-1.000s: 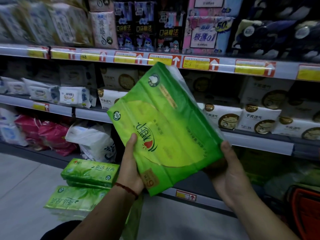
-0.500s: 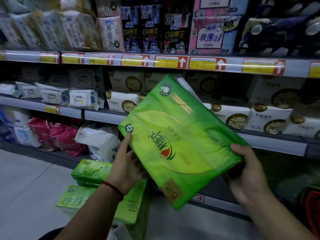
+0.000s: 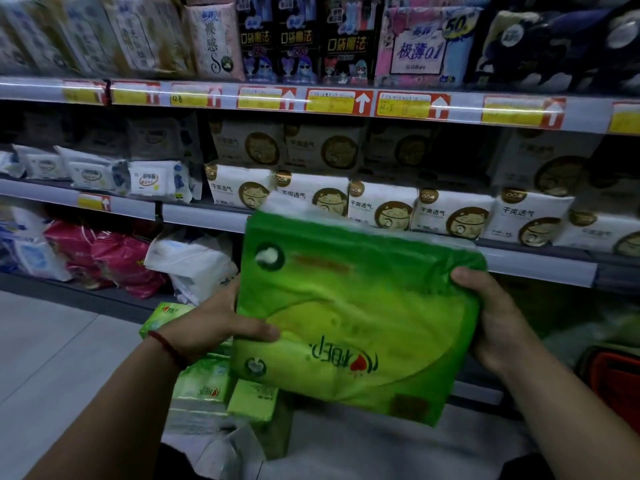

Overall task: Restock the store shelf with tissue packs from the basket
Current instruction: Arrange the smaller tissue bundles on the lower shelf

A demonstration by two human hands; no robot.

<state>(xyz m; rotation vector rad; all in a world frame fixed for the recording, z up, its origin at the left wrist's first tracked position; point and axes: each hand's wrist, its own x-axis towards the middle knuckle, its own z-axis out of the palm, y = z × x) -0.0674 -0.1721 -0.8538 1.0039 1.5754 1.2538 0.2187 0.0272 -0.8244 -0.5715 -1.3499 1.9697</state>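
Observation:
A large green tissue pack (image 3: 353,306) is held in front of the lower shelf, its printed face toward me and upside down. My left hand (image 3: 214,323) grips its left edge, thumb across the front. My right hand (image 3: 491,317) grips its right edge, thumb on the upper corner. More green tissue packs (image 3: 204,386) lie stacked on the floor below my left hand. An orange-red basket (image 3: 616,382) shows at the right edge, mostly cut off.
The store shelf (image 3: 207,216) rises ahead in several tiers with yellow price tags. White packs with a gold cat print (image 3: 453,216) fill the middle tier. Pink bags (image 3: 114,258) and a white bag (image 3: 194,261) sit on the bottom tier at left. Grey floor (image 3: 52,348) lies at left.
The green pack has come down and turned from tilted to nearly level. My left hand shifted from its lower corner to its left edge, and the view moved closer to the shelf.

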